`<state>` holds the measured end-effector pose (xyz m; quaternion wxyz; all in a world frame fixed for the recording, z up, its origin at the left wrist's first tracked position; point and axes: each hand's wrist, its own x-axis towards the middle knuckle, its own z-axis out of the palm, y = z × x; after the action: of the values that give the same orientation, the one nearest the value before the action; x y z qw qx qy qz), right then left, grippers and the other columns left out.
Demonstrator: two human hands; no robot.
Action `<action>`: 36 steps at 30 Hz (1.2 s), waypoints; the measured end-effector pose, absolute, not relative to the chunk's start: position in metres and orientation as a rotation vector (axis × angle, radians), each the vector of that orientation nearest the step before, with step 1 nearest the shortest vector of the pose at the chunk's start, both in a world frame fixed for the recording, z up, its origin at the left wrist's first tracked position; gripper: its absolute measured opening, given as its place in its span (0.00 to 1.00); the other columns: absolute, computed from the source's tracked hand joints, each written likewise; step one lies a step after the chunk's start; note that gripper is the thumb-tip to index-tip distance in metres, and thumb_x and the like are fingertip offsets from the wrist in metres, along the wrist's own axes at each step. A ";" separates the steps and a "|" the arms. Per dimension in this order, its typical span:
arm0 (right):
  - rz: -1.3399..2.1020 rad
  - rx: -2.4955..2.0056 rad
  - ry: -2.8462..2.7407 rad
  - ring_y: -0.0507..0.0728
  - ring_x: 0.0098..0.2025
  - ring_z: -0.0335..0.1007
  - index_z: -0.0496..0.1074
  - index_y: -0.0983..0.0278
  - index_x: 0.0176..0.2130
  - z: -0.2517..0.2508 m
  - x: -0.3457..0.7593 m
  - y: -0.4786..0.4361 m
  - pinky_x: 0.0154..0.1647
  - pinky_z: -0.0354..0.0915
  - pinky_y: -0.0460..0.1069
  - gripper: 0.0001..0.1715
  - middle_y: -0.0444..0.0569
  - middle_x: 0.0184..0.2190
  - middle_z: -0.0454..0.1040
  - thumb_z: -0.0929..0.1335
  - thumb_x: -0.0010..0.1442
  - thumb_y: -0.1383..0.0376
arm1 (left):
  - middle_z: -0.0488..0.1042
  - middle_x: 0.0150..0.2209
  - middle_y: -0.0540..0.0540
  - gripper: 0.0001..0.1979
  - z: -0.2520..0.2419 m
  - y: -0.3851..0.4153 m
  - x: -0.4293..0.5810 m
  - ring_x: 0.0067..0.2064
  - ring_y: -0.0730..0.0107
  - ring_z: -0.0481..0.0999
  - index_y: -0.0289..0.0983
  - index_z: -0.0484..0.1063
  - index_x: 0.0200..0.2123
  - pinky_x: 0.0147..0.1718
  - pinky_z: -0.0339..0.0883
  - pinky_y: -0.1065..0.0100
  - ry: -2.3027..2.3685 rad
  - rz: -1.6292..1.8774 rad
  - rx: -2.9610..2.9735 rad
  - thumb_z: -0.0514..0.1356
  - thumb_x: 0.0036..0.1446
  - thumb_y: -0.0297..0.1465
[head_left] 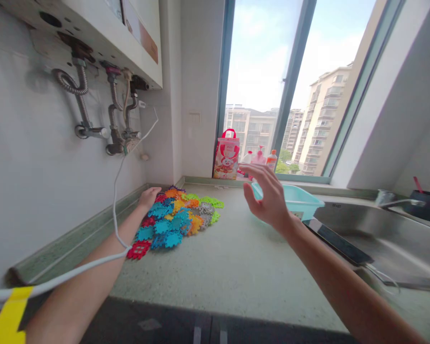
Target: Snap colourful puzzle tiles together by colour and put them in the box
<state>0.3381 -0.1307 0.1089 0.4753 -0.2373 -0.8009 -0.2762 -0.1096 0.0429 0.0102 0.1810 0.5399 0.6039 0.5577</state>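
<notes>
A heap of colourful gear-shaped plastic pieces [179, 220] lies on the counter at the left, in blue, red, orange, yellow, green and grey. At its back left edge, my left hand [150, 197] rests against the pieces. Its visible fingers stretch along the heap, and the rest are hidden. My right hand [267, 196] is open above the counter, thumb apart from the fingers, holding nothing. Behind and beside it stands a light teal plastic basin [306, 200], partly covered by the hand.
A white cable [116, 210] hangs across my left forearm. A black phone-like slab [338, 241] lies at the edge of the steel sink [404, 239]. On the windowsill stand a pink bag [226, 160] and several bottles [260, 155]. A water heater [129, 43] with pipes hangs upper left.
</notes>
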 end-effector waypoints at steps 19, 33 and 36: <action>0.277 -1.324 -1.918 0.64 0.60 0.76 0.67 0.64 0.66 -0.036 0.397 -0.010 0.61 0.71 0.61 0.33 0.62 0.59 0.77 0.70 0.64 0.64 | 0.58 0.74 0.35 0.37 -0.004 -0.097 0.108 0.75 0.45 0.54 0.41 0.66 0.69 0.71 0.49 0.42 1.278 0.554 3.047 0.55 0.67 0.56; 0.061 -1.326 -2.254 0.64 0.61 0.76 0.76 0.63 0.59 -0.025 0.397 -0.031 0.66 0.67 0.61 0.25 0.57 0.58 0.79 0.69 0.63 0.67 | 0.71 0.66 0.38 0.30 0.002 -0.039 0.044 0.68 0.50 0.67 0.40 0.75 0.60 0.67 0.56 0.54 1.438 0.406 2.935 0.55 0.66 0.53; 0.035 -1.258 -2.318 0.64 0.60 0.76 0.76 0.61 0.59 -0.023 0.381 -0.040 0.65 0.68 0.61 0.25 0.56 0.58 0.79 0.70 0.64 0.66 | 0.73 0.64 0.39 0.28 0.008 -0.032 0.032 0.65 0.52 0.70 0.40 0.75 0.58 0.65 0.59 0.58 1.374 0.347 2.949 0.57 0.64 0.50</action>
<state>0.3813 -0.0396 -0.0229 0.2493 -0.4620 -0.8510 0.0127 0.0324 -0.0324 0.0081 -0.0652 0.8995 0.4190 0.1058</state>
